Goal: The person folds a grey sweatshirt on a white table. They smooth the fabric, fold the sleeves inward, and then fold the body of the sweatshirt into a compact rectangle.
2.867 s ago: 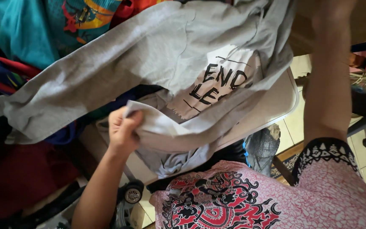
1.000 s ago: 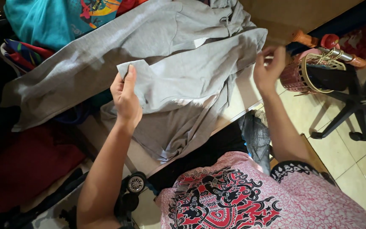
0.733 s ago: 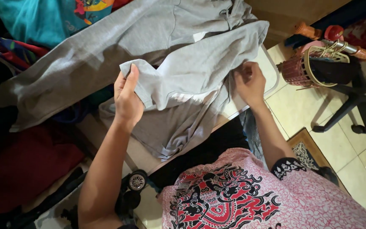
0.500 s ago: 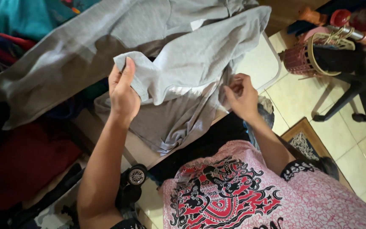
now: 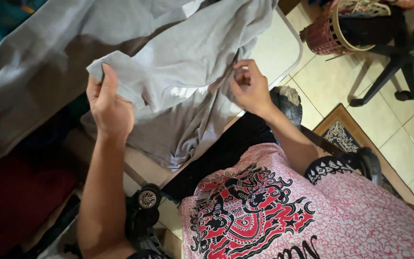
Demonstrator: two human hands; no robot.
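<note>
1. Fingers of my left hand (image 5: pixel 109 108) pinch a folded corner of the grey garment (image 5: pixel 188 57), thumb pressed on top.
2. Fingers of my right hand (image 5: pixel 250 91) curl and pinch the garment's right edge.
3. Between both hands, the garment hangs slack, its far part draped over the white table (image 5: pixel 276 45).
4. On the far right, a dark red basket (image 5: pixel 319 36) sits beside the table.

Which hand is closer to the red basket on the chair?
The right hand. It pinches the grey shirt near the table's edge, below-left of the red basket. The left hand grips the shirt much farther left.
</note>
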